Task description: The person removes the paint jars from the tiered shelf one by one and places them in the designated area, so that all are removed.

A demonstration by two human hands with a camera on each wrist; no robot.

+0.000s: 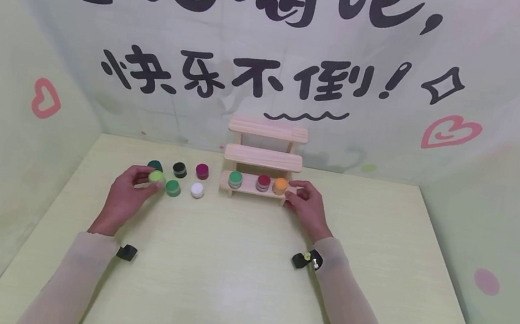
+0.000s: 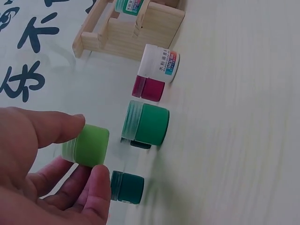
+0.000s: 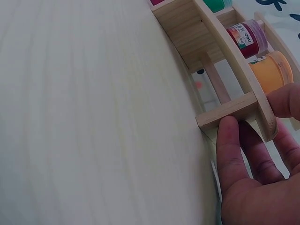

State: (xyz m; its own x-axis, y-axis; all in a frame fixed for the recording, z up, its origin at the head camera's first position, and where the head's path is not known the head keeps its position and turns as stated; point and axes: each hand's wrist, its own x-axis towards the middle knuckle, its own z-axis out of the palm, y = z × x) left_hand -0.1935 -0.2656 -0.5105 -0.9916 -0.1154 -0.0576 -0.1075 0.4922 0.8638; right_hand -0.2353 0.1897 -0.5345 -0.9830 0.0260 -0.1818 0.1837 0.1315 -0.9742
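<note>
Lime-green jar, which the left hand pinches; wooden stand, whose lower right end the right hand grips beside an orange jar.

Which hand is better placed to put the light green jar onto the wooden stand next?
Probably the left hand: it pinches the light green jar. The right hand is farther from that jar, gripping the right end of the wooden stand, beside the orange jar.
</note>
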